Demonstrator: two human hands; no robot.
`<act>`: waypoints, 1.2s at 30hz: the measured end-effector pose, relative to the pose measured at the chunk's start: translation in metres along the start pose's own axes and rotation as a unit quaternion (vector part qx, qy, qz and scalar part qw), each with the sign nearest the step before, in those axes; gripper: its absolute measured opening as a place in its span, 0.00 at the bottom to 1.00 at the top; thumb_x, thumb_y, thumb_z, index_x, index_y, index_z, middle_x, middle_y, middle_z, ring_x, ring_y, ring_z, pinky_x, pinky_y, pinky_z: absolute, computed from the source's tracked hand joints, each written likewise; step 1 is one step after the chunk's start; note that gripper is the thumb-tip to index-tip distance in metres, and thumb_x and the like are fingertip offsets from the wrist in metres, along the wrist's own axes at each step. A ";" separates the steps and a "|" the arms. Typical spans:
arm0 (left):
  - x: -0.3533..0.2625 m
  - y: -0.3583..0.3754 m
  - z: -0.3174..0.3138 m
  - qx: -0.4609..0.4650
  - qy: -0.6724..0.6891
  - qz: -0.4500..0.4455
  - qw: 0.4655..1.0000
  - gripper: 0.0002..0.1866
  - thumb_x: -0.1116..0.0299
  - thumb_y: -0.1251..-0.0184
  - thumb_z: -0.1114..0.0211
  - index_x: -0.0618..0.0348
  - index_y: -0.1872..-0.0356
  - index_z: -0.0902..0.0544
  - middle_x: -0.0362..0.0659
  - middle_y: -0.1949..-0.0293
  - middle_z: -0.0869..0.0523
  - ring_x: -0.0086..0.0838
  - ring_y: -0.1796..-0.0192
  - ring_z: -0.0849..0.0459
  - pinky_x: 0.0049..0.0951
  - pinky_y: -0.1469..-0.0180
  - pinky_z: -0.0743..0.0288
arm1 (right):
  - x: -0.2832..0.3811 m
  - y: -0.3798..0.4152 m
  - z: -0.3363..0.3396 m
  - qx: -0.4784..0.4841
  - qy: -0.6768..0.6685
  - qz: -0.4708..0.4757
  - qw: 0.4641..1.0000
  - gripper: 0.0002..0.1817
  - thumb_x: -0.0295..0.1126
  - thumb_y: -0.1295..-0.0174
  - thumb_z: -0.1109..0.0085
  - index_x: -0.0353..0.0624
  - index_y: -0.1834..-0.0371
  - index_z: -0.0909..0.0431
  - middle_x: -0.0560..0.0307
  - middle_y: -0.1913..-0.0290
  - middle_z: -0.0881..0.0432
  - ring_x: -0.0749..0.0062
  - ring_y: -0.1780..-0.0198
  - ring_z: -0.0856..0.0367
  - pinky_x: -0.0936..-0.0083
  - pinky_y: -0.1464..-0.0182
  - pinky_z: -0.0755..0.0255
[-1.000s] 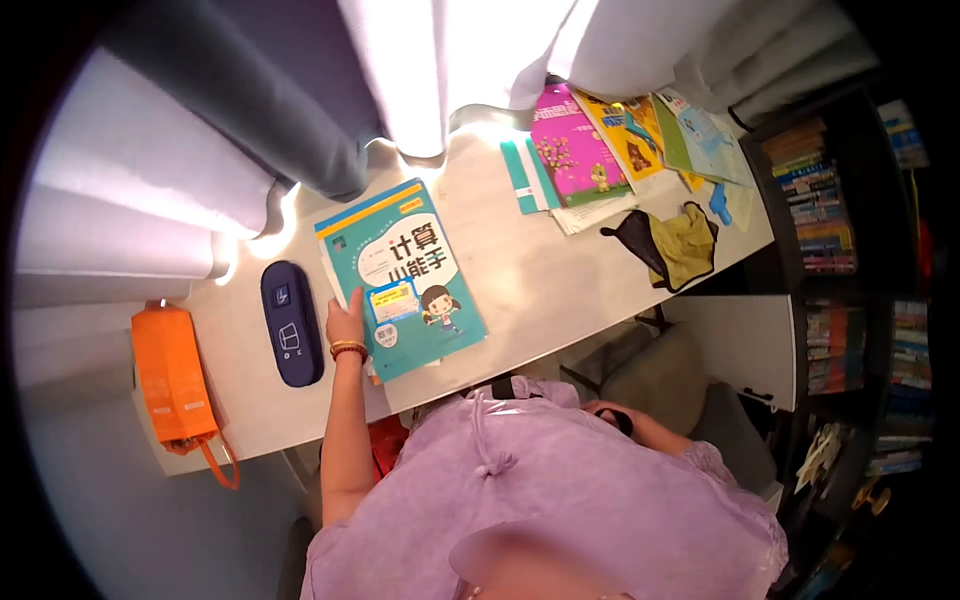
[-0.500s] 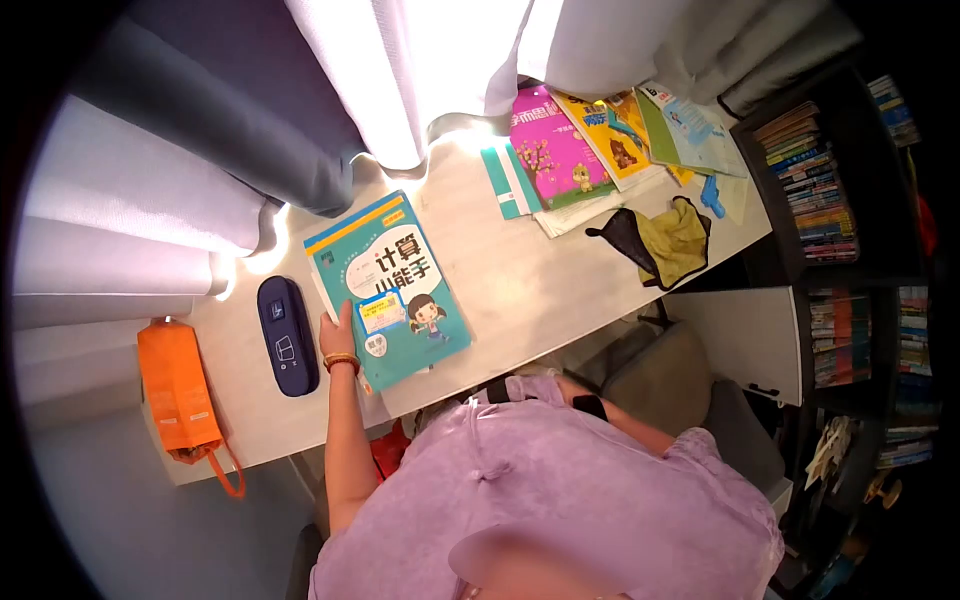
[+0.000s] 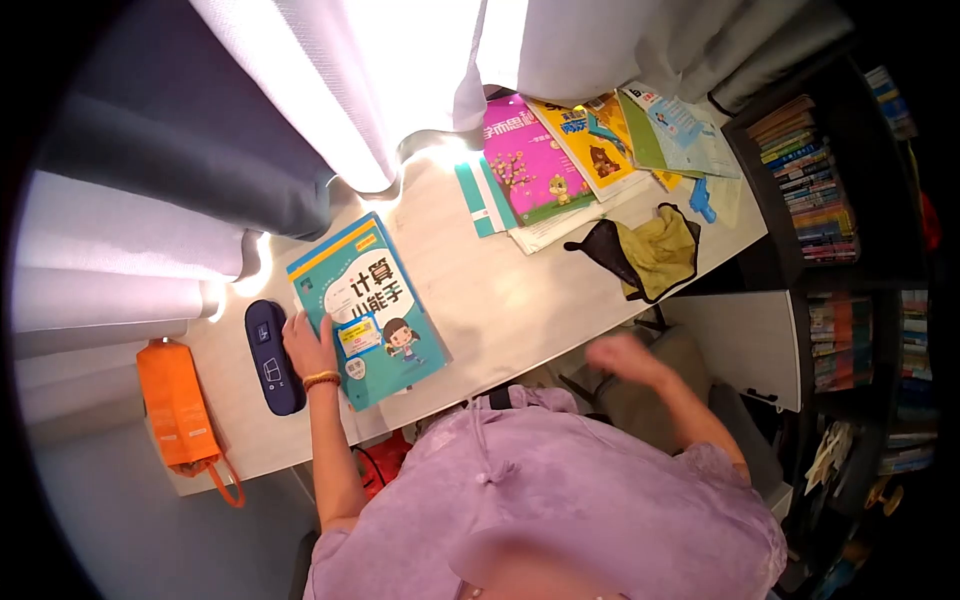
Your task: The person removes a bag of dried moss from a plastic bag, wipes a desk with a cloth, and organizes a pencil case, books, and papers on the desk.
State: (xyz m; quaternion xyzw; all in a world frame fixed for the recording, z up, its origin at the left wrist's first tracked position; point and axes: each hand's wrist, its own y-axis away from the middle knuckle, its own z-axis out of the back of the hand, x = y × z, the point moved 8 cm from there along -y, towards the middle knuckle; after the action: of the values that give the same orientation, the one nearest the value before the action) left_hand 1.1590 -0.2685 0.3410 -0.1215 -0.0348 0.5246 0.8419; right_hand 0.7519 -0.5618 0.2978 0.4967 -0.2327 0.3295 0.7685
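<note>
A teal workbook (image 3: 405,345) with a cartoon girl on its cover lies on the desk, other book edges showing beneath it. My left hand (image 3: 310,348) rests at its left edge, open, with fingers apart and the thumb at the cover. Just left of that hand is a dark blue pencil case (image 3: 272,358). My right hand (image 3: 618,356) is over the near side of the desk, slightly blurred, its fingers curled closed with nothing visible in them. It touches no book.
Pink (image 3: 540,175) and yellow (image 3: 590,150) books lie at the back of the desk (image 3: 480,320). Nearby are a yellow-black cloth item (image 3: 655,255) and a blue object (image 3: 702,200). An orange bag (image 3: 180,405) is at left, a bookshelf (image 3: 790,275) at right.
My right hand has come up into view from beside my body. My left hand has shifted, its fingers now spread between the workbook and the pencil case. The camera view has shifted slightly.
</note>
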 end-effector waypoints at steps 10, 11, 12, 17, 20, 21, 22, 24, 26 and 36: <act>-0.252 -0.051 -0.146 0.304 0.570 0.143 0.750 0.26 0.53 0.46 0.39 0.69 0.56 0.24 0.48 0.68 0.17 0.29 0.66 0.19 0.23 0.62 0.28 | 0.073 -0.139 0.176 -0.434 0.280 0.132 0.846 0.15 0.30 0.48 0.45 0.36 0.58 0.32 0.46 0.53 0.29 0.54 0.47 0.33 0.66 0.48 0.34; -0.267 -0.058 -0.171 0.301 0.569 0.149 0.751 0.26 0.53 0.46 0.39 0.69 0.56 0.24 0.48 0.68 0.17 0.29 0.66 0.19 0.23 0.62 0.28 | 0.071 -0.149 0.180 -0.430 0.279 0.136 0.848 0.15 0.30 0.48 0.45 0.36 0.58 0.32 0.46 0.53 0.29 0.54 0.47 0.33 0.66 0.48 0.34; -0.273 -0.069 -0.192 0.253 0.532 0.163 0.791 0.26 0.54 0.46 0.39 0.70 0.56 0.24 0.46 0.69 0.18 0.27 0.68 0.20 0.23 0.65 0.28 | 0.062 -0.157 0.187 -0.428 0.283 0.097 0.853 0.15 0.31 0.48 0.45 0.37 0.58 0.32 0.46 0.53 0.29 0.53 0.48 0.32 0.66 0.49 0.33; -0.307 -0.056 -0.139 0.387 0.600 0.262 0.650 0.23 0.60 0.48 0.36 0.68 0.57 0.24 0.45 0.66 0.18 0.29 0.71 0.20 0.29 0.72 0.25 | 0.046 -0.180 0.192 -0.446 0.355 0.095 0.816 0.15 0.32 0.49 0.46 0.38 0.59 0.31 0.45 0.55 0.27 0.53 0.51 0.29 0.67 0.53 0.29; -0.331 -0.051 -0.108 0.333 0.614 0.212 0.683 0.20 0.64 0.50 0.34 0.68 0.59 0.23 0.47 0.67 0.18 0.31 0.72 0.19 0.30 0.71 0.24 | 0.052 -0.183 0.193 -0.415 0.391 0.067 0.819 0.13 0.31 0.49 0.47 0.37 0.61 0.30 0.44 0.57 0.26 0.55 0.52 0.28 0.67 0.56 0.27; -0.333 -0.050 -0.113 0.343 0.605 0.232 0.679 0.18 0.68 0.52 0.33 0.68 0.60 0.23 0.47 0.67 0.18 0.31 0.71 0.19 0.30 0.70 0.24 | 0.051 -0.185 0.194 -0.398 0.385 0.058 0.831 0.12 0.30 0.49 0.48 0.37 0.62 0.29 0.43 0.57 0.26 0.56 0.52 0.27 0.67 0.57 0.27; -0.335 -0.049 -0.114 0.342 0.607 0.232 0.679 0.18 0.68 0.52 0.33 0.68 0.60 0.23 0.47 0.67 0.18 0.31 0.71 0.19 0.30 0.70 0.24 | 0.049 -0.187 0.195 -0.382 0.378 0.050 0.842 0.11 0.29 0.49 0.48 0.37 0.64 0.28 0.43 0.57 0.25 0.57 0.52 0.27 0.67 0.59 0.26; -0.342 -0.041 -0.110 0.335 0.612 0.245 0.673 0.17 0.68 0.53 0.33 0.68 0.62 0.22 0.47 0.67 0.18 0.31 0.69 0.18 0.31 0.69 0.24 | 0.053 -0.182 0.196 -0.398 0.378 0.087 0.831 0.09 0.29 0.49 0.50 0.37 0.66 0.27 0.43 0.60 0.24 0.57 0.55 0.25 0.66 0.61 0.26; -0.343 -0.040 -0.105 0.313 0.595 0.230 0.704 0.19 0.65 0.54 0.32 0.69 0.64 0.21 0.50 0.67 0.18 0.33 0.69 0.18 0.31 0.67 0.23 | 0.059 -0.174 0.198 -0.413 0.377 0.127 0.819 0.07 0.28 0.49 0.51 0.38 0.69 0.26 0.43 0.63 0.23 0.56 0.58 0.24 0.64 0.62 0.26; -0.238 0.073 -0.074 0.274 0.628 0.263 0.679 0.16 0.69 0.54 0.36 0.71 0.65 0.21 0.44 0.71 0.18 0.26 0.72 0.21 0.27 0.69 0.28 | 0.131 -0.091 0.174 -0.492 0.402 0.237 0.735 0.07 0.28 0.48 0.53 0.45 0.67 0.26 0.53 0.76 0.25 0.58 0.70 0.25 0.65 0.71 0.29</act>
State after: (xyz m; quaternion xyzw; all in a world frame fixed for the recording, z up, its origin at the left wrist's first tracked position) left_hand 1.0022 -0.4623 0.2685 -0.1905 0.6809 0.5106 0.4892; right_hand 0.9026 -0.7117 0.4015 -0.2004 -0.1423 0.5098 0.8244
